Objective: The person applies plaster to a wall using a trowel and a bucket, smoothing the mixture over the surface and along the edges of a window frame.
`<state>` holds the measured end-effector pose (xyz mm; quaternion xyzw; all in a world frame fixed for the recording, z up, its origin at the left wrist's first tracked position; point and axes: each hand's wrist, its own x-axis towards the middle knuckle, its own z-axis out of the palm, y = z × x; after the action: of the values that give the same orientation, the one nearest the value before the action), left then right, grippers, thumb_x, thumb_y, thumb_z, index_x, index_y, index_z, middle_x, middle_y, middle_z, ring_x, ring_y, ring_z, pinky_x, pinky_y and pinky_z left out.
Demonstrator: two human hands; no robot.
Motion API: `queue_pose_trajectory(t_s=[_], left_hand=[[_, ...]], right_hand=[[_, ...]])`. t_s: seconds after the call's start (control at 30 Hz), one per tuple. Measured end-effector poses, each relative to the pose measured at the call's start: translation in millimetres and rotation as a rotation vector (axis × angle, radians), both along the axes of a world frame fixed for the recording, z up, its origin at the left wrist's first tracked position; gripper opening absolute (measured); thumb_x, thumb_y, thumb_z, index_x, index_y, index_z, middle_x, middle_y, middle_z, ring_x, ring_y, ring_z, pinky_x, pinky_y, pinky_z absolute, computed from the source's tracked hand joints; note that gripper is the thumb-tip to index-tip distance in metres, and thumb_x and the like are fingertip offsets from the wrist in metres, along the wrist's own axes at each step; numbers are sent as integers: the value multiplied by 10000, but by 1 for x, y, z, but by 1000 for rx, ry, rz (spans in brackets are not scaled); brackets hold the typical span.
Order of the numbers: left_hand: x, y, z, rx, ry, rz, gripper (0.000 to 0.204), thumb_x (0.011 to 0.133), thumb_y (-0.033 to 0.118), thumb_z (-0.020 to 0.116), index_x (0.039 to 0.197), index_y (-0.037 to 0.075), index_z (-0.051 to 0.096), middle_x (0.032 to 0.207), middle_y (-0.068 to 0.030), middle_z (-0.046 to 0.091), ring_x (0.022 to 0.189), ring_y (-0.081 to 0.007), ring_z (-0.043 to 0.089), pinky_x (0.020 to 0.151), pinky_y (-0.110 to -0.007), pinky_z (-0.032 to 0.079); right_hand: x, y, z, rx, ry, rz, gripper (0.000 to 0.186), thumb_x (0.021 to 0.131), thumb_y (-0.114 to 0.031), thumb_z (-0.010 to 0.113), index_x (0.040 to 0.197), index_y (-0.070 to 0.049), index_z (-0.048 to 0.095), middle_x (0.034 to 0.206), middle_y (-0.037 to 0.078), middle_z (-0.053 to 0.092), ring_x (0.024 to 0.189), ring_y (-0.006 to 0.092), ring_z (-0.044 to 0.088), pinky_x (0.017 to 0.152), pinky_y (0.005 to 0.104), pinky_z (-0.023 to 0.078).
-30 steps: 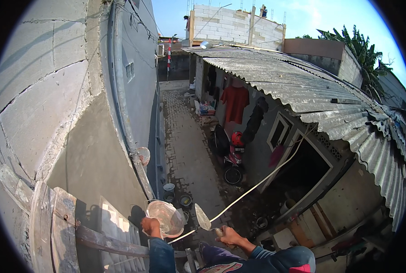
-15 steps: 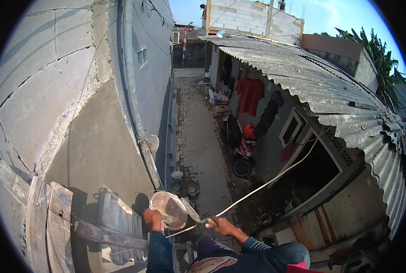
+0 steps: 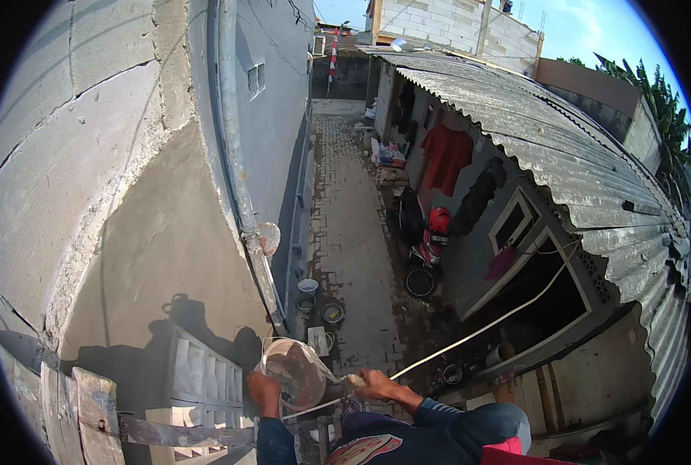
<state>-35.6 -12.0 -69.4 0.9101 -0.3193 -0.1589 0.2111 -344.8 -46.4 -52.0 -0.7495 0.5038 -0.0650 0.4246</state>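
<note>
My left hand (image 3: pixel 265 394) is closed on the left rim of a round, mortar-stained bucket (image 3: pixel 289 360), which is tilted so its inside faces me. In my right hand (image 3: pixel 378 385) is a trowel, gripped by its pale wooden handle (image 3: pixel 356 380). The trowel's blade (image 3: pixel 326 370) points left to the bucket's right rim and looks narrow, nearly edge-on. A long pale hose or cable (image 3: pixel 477 301) runs from the upper right down past my right hand and below the bucket. To the left rises a wall with a smooth grey plastered patch (image 3: pixel 159 248).
Wooden planks (image 3: pixel 97 411) stand at the lower left, beside a white louvred vent (image 3: pixel 206 372). A pipe (image 3: pixel 227 116) runs down the wall corner. Far below lies a paved alley (image 3: pixel 353 225) with small buckets (image 3: pixel 307 287) and a parked motorbike (image 3: pixel 423 267). A corrugated roof (image 3: pixel 547 147) overhangs the right.
The view has shifted, so the surroundings sit differently. The trowel blade, seen broad and grey before, now looks narrow at the bucket's rim. Both hands keep their hold.
</note>
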Motion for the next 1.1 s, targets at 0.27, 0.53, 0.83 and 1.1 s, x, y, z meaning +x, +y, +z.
queue_pose_trajectory(t_s=[0.27, 0.53, 0.83, 1.1], left_hand=[[0, 3, -6, -7, 12, -1, 261, 753, 105, 668, 945, -65, 621, 1019, -266, 626, 945, -430, 633, 835, -484, 513], [5, -2, -14, -55, 20, 23, 257, 747, 89, 663, 941, -72, 612, 999, -284, 620, 952, -450, 616, 849, -492, 499], [15, -4, -27, -119, 6, 6, 317, 727, 96, 694, 974, -74, 591, 1016, -281, 609, 971, -453, 600, 870, -490, 486], [9, -19, -22, -249, 2, 9, 269, 701, 46, 676, 929, -48, 568, 982, -266, 599, 946, -458, 602, 848, -501, 487]], right_hand=[[-11, -27, 20, 98, 20, -65, 537, 750, -324, 771, 1085, 44, 571, 892, 217, 670, 854, 345, 669, 731, 417, 503], [-34, -22, 15, -73, -40, -166, 610, 770, -327, 789, 1143, 89, 544, 786, 158, 650, 643, 221, 637, 626, 356, 498], [-39, -2, 23, 0, -32, -276, 647, 758, -384, 774, 1148, 84, 556, 912, 221, 661, 855, 304, 655, 747, 398, 503], [-37, 13, 38, 83, -62, -353, 626, 749, -368, 776, 1143, 68, 559, 994, 248, 665, 962, 361, 657, 826, 413, 502]])
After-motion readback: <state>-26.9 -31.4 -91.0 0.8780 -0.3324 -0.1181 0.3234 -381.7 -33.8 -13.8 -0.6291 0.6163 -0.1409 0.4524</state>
